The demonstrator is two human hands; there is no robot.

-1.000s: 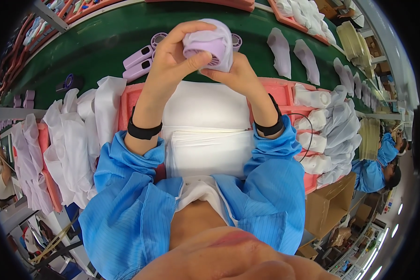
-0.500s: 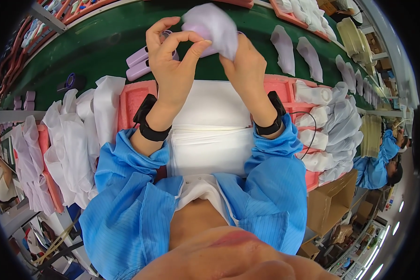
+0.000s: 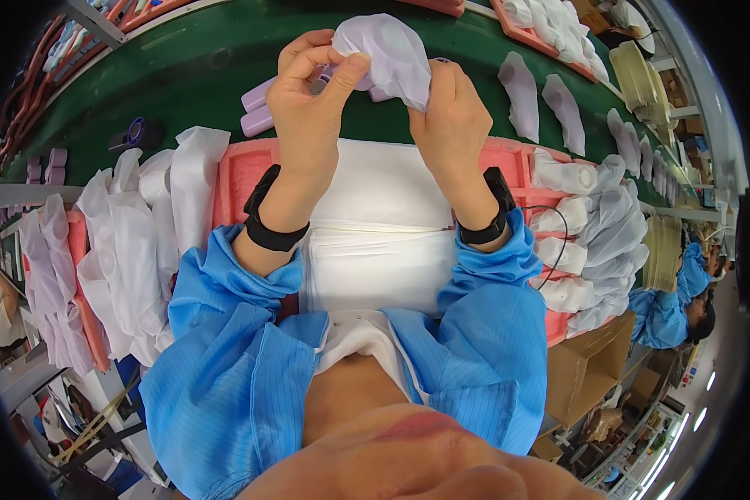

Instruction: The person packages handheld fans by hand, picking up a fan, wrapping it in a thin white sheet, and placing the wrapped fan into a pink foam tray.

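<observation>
Both my hands are raised over the green surface, working a thin, translucent whitish bag with something lilac showing through it. My left hand pinches the bag's left edge between thumb and fingers. At its lower right corner my right hand is closed on the gathered film. The wrapped thing's exact kind is hidden by the bag. Lilac cylindrical parts lie just behind my left hand. Below my hands is a stack of white translucent bags or sheets.
Pink trays flank the stack, with wrapped white pieces at left and more at right. Wrapped lilac pieces lie on the green surface. An open cardboard box stands at right. A co-worker in blue is beyond.
The bag has come down slightly and looks more spread out. My right hand has lowered a little with it. Pieces on the green surface appear shifted slightly right.
</observation>
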